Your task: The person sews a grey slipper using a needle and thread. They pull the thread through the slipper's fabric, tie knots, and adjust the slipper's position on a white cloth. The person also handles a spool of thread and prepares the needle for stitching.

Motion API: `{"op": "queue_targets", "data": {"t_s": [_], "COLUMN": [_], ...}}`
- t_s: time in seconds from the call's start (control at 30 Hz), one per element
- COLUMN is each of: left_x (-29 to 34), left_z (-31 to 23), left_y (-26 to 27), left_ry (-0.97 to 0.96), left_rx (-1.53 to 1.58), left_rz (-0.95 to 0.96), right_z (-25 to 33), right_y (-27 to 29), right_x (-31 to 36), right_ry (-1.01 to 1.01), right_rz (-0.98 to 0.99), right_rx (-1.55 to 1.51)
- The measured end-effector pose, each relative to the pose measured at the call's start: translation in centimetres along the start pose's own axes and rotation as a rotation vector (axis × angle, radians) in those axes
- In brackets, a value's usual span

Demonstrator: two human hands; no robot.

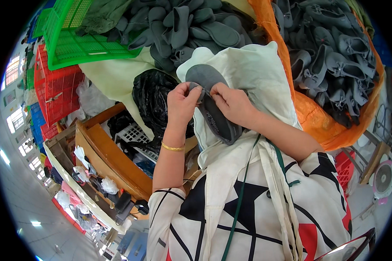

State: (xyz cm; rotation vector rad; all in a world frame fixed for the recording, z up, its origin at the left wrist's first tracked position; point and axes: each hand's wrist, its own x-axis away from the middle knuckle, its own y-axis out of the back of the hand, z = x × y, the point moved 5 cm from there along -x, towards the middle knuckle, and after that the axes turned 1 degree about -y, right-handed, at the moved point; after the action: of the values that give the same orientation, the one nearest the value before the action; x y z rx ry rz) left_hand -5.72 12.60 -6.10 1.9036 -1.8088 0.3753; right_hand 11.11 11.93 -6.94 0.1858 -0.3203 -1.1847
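A dark grey slip-on shoe (206, 76) lies over the white cloth (259, 71) on my lap, its toe pointing away from me and its dark opening toward me. My left hand (183, 102) pinches the edge of the shoe's upper between thumb and forefinger. From the other side, my right hand (233, 104) grips the same edge, its fingertips close to the left ones. Whatever small detail sits between the fingertips is hidden. A gold bracelet (173, 148) circles my left wrist.
Many grey shoes (178, 28) are heaped ahead, beside a green crate (93, 54). More fill an orange sack (311, 115) at the right. Black plastic bag (154, 95), red crates (56, 87) and a wooden drawer table (113, 161) stand left; a fan (384, 179) is at far right.
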Motion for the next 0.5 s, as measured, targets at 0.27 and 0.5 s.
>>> {"op": "queue_targets", "data": {"t_s": [0.27, 0.5], "left_x": [-0.2, -0.3], "left_z": [-0.4, -0.3], "left_y": [-0.4, -0.2], "left_ry": [0.044, 0.042], "left_rx": [0.076, 0.051], "left_rz": [0.045, 0.067], "right_z": [0.0, 0.1], "right_y": [0.5, 1.2], "right_x": [-0.8, -1.2], "right_ry": [0.15, 0.181], "right_rz": [-0.01, 0.052], "right_rx": [0.227, 0.264]}}
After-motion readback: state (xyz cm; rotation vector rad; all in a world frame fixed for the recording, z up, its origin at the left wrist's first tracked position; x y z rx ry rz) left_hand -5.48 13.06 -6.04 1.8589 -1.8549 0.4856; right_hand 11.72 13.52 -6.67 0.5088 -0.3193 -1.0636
